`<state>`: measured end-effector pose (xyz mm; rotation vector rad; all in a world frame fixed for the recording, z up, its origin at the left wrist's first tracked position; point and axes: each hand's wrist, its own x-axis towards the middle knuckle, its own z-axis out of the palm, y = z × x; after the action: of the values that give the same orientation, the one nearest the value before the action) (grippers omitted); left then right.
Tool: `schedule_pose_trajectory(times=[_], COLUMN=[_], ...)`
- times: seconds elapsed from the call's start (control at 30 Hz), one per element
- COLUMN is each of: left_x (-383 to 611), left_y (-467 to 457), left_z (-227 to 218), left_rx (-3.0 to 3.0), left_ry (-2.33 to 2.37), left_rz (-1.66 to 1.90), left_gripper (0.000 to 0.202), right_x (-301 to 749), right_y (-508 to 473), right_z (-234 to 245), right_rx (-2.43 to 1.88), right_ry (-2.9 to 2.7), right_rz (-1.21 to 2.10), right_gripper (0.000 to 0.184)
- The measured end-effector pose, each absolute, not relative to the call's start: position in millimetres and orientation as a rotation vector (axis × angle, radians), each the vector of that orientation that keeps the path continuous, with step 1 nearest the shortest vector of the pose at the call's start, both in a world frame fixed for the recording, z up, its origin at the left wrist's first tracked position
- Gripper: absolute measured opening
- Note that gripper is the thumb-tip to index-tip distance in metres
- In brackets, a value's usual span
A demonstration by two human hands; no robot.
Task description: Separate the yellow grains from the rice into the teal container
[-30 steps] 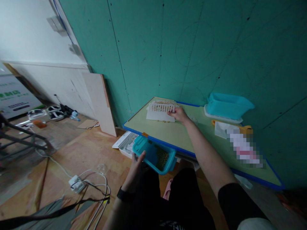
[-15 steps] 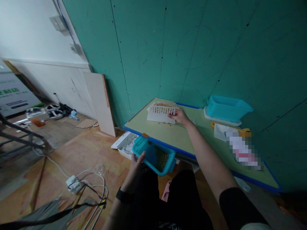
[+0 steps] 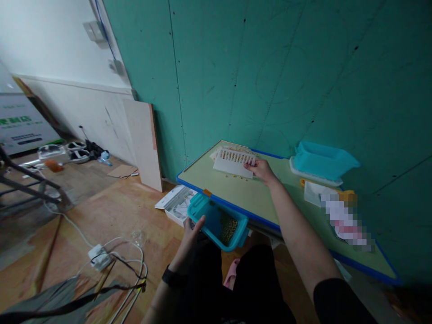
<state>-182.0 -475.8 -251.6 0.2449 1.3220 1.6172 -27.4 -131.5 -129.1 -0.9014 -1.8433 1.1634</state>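
Note:
My left hand [image 3: 192, 231] grips the left end of a blue plastic bin [image 3: 211, 218], held just below the table's front edge. Small round beans [image 3: 228, 228] are gathered at the bin's right end. On the tabletop, my right hand [image 3: 261, 170] pinches the right end of a white plastic sheet [image 3: 231, 168] that has a row of slots along its upper edge. The sheet leans over a spread of pale beans or grains [image 3: 238, 147], partly hiding them. A few loose beans [image 3: 240, 177] lie on the near side of the sheet.
A pale green table [image 3: 202, 177] with blue edging stands against the green wall. At its right are a blue bin [image 3: 324, 159] on a white lid, a white container [image 3: 313, 193] and a blurred packet [image 3: 347, 222]. An open white box [image 3: 175, 204] and cables [image 3: 101, 256] are on the floor.
The view has shifted slightly. The white sheet now tilts back more over the beans, moved a little by my right hand. My left hand keeps the bin in about the same place.

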Motion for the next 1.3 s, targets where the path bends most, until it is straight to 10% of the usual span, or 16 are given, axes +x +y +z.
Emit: schedule_pose_trajectory(times=[1.3], left_x=[-181.1], left_y=[-471.6], left_z=[-253.7], left_rx=[0.196], left_ry=[1.323], left_rz=[1.637], left_gripper=[0.094], right_x=[-0.4], right_y=[-153.9], right_z=[-139.1], right_rx=[-0.904], right_ry=[-1.922], right_rz=[1.108], right_gripper=[0.05])
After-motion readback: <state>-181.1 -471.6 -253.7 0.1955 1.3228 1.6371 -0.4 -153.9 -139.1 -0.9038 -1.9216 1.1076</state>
